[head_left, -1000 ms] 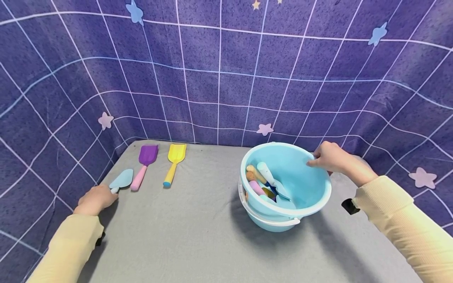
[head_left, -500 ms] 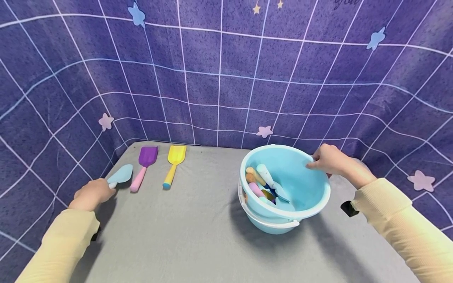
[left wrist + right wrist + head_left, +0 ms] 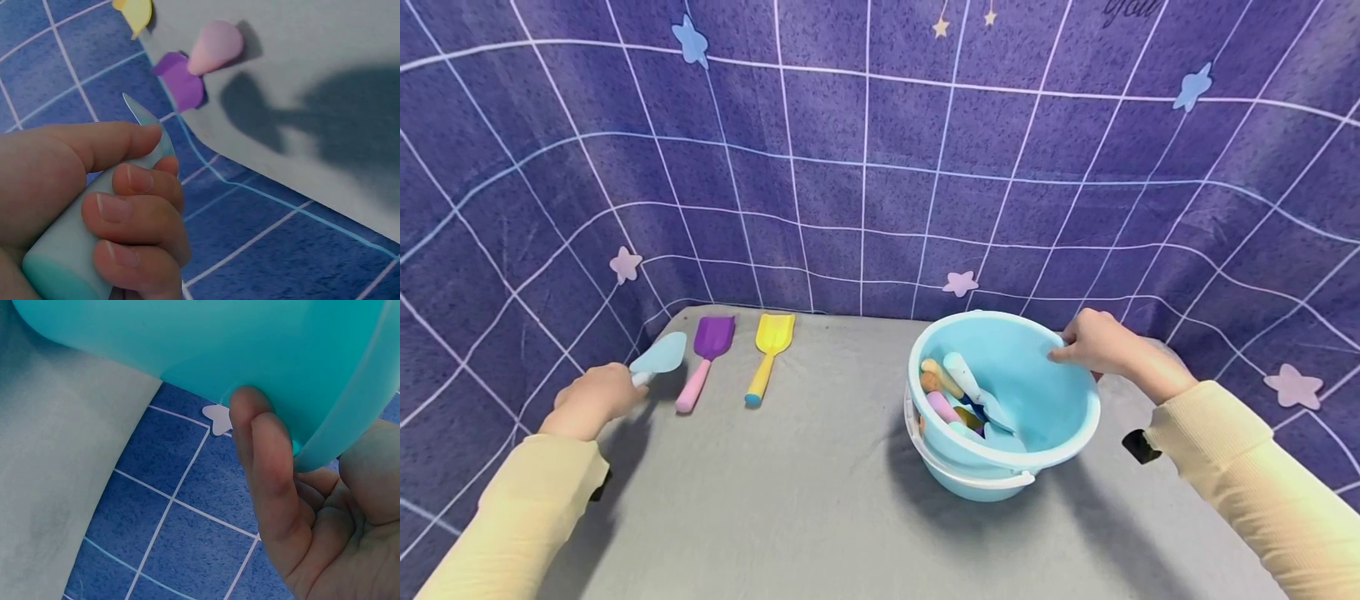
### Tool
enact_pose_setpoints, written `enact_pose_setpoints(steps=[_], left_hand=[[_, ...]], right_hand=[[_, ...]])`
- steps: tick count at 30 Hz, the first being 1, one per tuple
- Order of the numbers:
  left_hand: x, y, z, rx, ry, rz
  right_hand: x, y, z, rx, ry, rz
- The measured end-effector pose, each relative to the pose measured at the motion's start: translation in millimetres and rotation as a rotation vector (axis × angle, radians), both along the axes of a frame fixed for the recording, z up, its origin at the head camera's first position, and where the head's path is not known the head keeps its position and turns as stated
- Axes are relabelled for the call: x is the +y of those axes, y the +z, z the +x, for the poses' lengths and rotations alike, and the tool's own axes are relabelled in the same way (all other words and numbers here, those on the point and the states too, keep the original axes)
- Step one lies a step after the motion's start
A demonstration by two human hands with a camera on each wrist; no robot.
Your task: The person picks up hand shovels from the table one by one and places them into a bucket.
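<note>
Grey tabletop (image 3: 820,450) stretches wide between yellow shovel (image 3: 766,365) and bucket (image 3: 1043,392).

Bucket (image 3: 206,337) only partly within right-wrist view.

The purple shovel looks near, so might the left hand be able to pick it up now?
Probably not while the left hand grips the light blue trowel, though the purple shovel lies close by, uncovered.
</note>
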State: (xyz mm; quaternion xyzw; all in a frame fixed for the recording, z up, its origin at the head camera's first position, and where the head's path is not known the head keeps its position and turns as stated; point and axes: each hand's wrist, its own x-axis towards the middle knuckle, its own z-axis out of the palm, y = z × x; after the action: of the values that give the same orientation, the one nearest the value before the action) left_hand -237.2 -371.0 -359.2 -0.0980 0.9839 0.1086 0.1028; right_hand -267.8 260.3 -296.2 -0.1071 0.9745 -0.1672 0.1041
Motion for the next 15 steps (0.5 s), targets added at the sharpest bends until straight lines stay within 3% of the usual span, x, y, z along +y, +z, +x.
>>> enact_pose_setpoints(steps=[6,15], left_hand=[[14.2,11.9,-0.3,0.035,-0.018,-0.024],[35.8,44.1,-4.1,0.082,-0.075,-0.068]], right_hand=[[0.7,-0.7,0.5,0.009,0.0,0.0],[1.7,-0.9,-0.6,0.014,0.001,-0.007]])
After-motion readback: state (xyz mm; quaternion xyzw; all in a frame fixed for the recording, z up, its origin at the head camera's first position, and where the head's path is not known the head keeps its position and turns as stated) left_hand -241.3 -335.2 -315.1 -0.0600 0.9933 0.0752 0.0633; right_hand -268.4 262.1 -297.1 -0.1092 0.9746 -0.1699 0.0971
